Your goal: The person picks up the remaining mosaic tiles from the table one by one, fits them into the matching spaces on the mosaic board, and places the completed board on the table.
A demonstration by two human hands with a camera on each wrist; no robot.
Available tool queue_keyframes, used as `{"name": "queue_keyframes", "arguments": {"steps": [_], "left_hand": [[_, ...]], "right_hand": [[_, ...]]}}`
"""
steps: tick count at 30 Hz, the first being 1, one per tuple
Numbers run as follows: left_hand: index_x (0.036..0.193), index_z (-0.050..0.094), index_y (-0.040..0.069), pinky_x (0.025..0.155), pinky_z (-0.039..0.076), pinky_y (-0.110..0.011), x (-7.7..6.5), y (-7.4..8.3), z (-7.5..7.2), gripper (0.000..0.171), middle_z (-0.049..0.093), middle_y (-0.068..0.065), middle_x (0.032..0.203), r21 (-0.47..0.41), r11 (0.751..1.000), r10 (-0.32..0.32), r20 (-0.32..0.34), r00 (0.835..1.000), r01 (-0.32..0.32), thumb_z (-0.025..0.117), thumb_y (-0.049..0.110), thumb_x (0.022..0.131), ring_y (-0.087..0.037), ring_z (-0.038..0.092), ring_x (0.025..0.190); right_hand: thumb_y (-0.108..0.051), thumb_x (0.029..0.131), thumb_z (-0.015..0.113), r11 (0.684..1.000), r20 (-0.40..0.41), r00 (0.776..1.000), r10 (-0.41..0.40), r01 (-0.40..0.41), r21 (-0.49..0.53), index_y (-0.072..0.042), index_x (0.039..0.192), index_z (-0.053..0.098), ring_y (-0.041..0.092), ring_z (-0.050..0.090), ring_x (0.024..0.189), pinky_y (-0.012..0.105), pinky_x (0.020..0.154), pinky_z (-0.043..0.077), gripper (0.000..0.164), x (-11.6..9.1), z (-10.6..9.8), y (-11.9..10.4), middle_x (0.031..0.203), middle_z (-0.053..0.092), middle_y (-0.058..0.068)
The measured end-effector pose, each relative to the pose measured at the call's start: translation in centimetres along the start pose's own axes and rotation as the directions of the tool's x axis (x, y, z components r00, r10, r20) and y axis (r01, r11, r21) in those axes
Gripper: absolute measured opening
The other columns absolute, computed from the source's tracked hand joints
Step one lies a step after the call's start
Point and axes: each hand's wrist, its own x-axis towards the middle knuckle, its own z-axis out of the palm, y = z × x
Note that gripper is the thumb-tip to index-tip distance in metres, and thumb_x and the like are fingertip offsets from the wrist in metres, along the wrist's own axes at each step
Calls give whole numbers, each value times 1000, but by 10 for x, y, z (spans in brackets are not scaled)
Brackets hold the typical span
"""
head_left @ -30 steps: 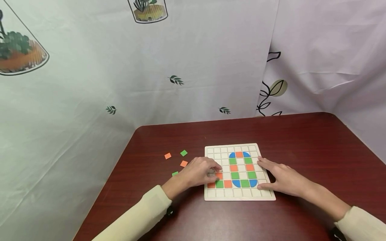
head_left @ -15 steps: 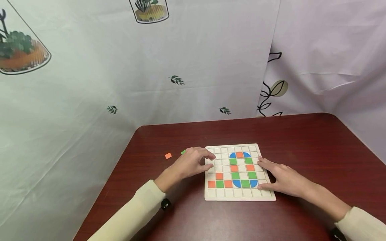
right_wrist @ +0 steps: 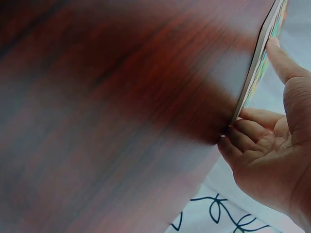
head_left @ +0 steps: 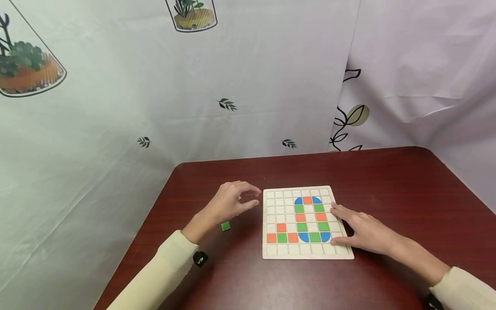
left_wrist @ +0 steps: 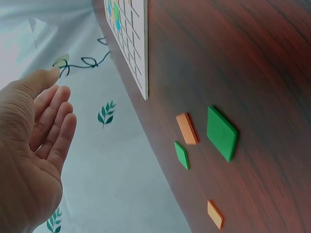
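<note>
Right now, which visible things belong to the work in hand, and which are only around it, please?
Seem part of the work:
grid board, touched by the right hand
coloured tiles set in it
two loose green tiles and two loose orange tiles, near the left hand

Only around it:
red-brown table
printed cloth behind
black device at left wrist

The left hand point(head_left: 228, 202) is now off the square grid board point(head_left: 288, 206), farther from the right hand point(head_left: 364, 230) than a second ago. Its thumb and fingers, then at an orange square tile point(head_left: 280, 227) on the board, are now well apart from it, so that tile shows whole. Just on the near side of the left hand, a loose green square tile point(head_left: 225, 226) comes back into the head view, while a loose orange square tile point(left_wrist: 215, 214) is hidden there behind the hand.
</note>
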Motion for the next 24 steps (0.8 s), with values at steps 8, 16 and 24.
{"name": "queue_keyframes", "arguments": {"steps": [8, 16, 24], "left_hand": [[116, 80, 16, 80, 59, -36, -13, -16, -8, 26, 77, 7, 107, 0, 1000, -10, -30, 999, 10, 87, 20, 91, -13, 72, 94], [117, 79, 11, 78, 62, -41, -31, -27, -15, 31, 78, 2, 108, -49, 998, -46, -50, 998, 43, 89, 15, 88, -16, 76, 89], [118, 79, 14, 84, 57, -49, -50, -38, -19, 30, 78, 2, 106, -35, 995, -95, -65, 993, 93, 88, 16, 89, -20, 75, 93]], "right_hand": [[-62, 82, 85, 1000, -20, 1000, -9, 9, -5, 3, 150, 56, 47, 57, 135, 62, 99, 52, 99, -1, 0, -1, 154, 52, 30], [-62, 82, 85, 1000, -19, 1000, -13, 13, -6, 3, 151, 55, 46, 57, 135, 60, 99, 52, 99, 0, 0, 0, 154, 51, 29], [-62, 82, 85, 1000, -13, 1000, -11, 11, -2, 3, 151, 55, 47, 57, 135, 61, 99, 52, 99, 0, 0, -1, 154, 51, 29]]}}
